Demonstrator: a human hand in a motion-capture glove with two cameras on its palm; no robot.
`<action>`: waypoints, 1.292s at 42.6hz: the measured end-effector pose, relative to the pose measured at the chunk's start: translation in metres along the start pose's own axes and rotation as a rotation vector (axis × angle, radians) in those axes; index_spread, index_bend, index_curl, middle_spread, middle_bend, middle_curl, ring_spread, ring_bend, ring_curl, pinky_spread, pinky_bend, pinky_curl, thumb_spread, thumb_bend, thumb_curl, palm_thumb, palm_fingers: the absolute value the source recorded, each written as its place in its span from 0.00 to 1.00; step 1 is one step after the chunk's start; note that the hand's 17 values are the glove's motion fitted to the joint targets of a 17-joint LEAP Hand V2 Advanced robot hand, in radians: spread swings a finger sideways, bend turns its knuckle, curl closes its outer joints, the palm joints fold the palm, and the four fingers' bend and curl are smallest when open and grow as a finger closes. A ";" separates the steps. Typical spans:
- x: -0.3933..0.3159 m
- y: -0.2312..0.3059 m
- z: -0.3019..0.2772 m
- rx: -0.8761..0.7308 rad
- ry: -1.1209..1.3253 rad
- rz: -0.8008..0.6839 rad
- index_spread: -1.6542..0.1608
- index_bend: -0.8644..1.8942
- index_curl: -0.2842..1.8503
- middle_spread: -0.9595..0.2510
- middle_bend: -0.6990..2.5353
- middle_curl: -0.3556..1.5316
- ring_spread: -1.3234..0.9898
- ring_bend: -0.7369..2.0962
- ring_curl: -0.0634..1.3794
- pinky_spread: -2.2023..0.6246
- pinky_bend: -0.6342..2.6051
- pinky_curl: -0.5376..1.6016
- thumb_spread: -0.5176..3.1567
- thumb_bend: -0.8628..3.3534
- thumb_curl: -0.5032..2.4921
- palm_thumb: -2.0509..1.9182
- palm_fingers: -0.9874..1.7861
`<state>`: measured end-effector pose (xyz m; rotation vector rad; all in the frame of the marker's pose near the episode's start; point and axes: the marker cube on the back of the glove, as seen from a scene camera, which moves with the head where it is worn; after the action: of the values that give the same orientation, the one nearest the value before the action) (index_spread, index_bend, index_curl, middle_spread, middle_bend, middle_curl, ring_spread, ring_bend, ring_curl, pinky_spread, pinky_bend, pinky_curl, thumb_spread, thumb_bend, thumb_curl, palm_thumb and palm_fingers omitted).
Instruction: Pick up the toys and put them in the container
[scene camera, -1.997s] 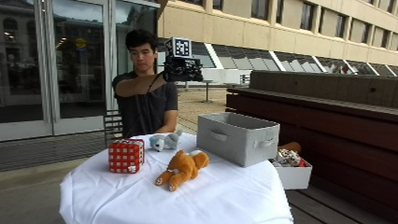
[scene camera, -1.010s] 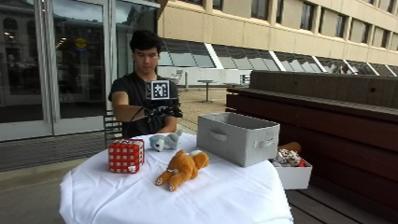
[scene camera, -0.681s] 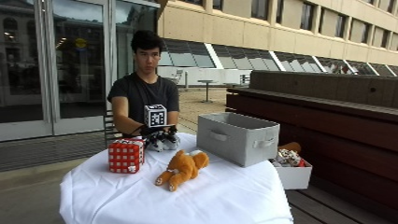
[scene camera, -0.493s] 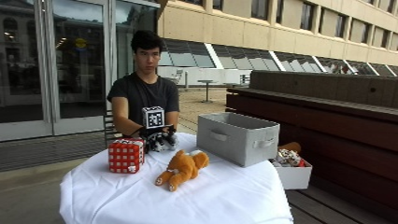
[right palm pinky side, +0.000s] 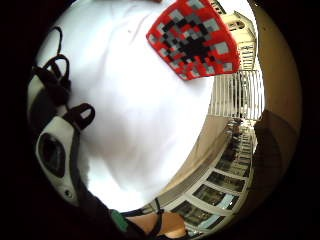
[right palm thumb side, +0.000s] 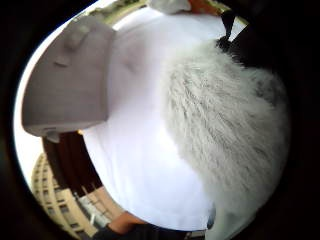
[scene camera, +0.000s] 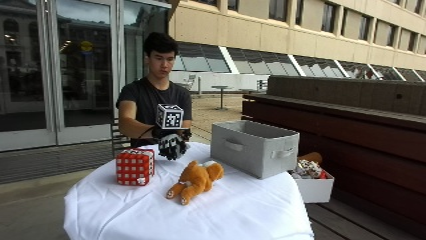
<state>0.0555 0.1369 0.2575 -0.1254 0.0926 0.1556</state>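
A white tablecloth is covering the table. On it a cube-shaped toy is showing a red-and-white check; from the little-finger-side palm view its face is reading as a pixel pattern — red with grey, white and black squares. An orange-brown plush animal is showing paler paws. The fabric bin is plain light grey, handles included. The right hand is wearing a black glove with pale patches on the fingers. Close to the palm, a fluffy toy is looking whitish-grey — a darker grey patch at one edge.
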 end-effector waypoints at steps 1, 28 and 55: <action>-0.001 -0.006 -0.007 -0.007 -0.008 0.022 0.78 0.56 0.36 0.64 0.45 0.33 0.42 0.60 0.34 0.63 0.45 0.38 0.51 0.37 0.35 0.78 0.84; -0.129 -0.099 -0.286 0.220 -0.205 -0.172 0.71 0.37 0.36 0.46 0.44 0.38 0.39 0.63 0.36 0.62 0.48 0.42 0.37 0.28 0.41 0.70 0.72; -0.261 -0.104 -0.260 0.121 -0.239 -0.375 0.70 0.32 0.30 0.45 0.41 0.41 0.39 0.67 0.37 0.62 0.52 0.43 0.40 0.23 0.42 0.64 0.68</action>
<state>-0.2061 -0.0384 0.0396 -0.0015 -0.1599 -0.2098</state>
